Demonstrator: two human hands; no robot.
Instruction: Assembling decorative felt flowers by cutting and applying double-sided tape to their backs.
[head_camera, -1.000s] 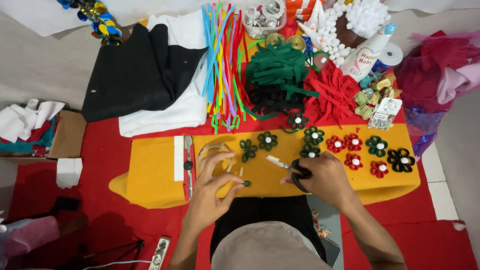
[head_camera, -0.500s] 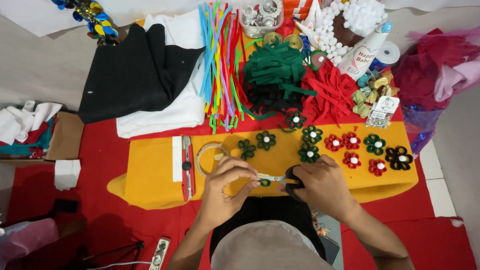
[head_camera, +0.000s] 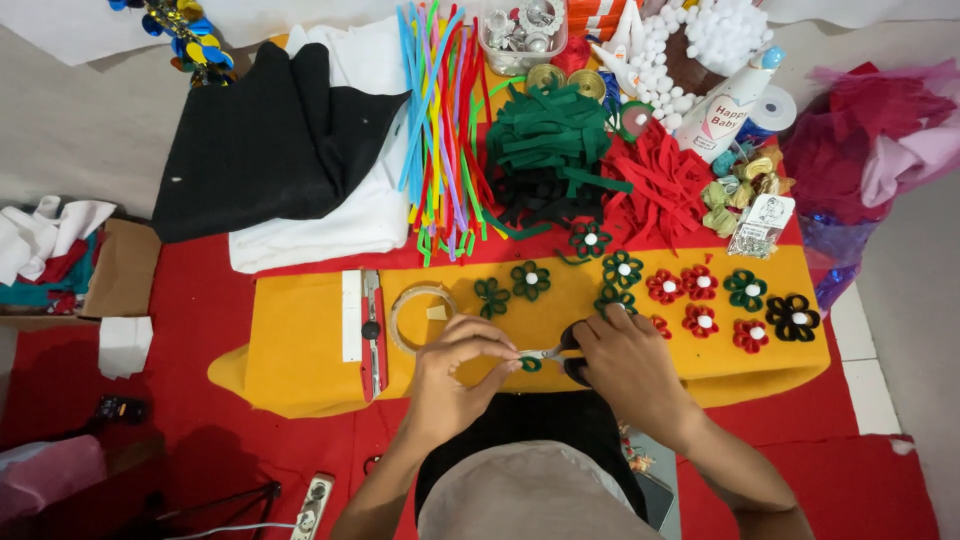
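My left hand (head_camera: 450, 375) pinches a small green felt loop (head_camera: 530, 364) over the near edge of the yellow felt sheet (head_camera: 300, 350). My right hand (head_camera: 625, 370) grips black-handled scissors (head_camera: 560, 352), their blades pointing left at the loop. Finished felt flowers lie just beyond: two green ones (head_camera: 512, 288) near the tape roll, and red (head_camera: 683, 285), green (head_camera: 745, 290) and black (head_camera: 793, 316) ones to the right.
A tape roll (head_camera: 420, 315) and a red utility knife (head_camera: 372, 330) with a white ruler lie left of my hands. Coloured pipe cleaners (head_camera: 440, 120), green (head_camera: 550, 130) and red felt strips (head_camera: 660, 180), black and white cloth (head_camera: 270, 150), pompoms and a glue bottle (head_camera: 725, 105) fill the back.
Both hands came together toward me at the sheet's near edge; the scissors now meet the green loop held by my left hand.
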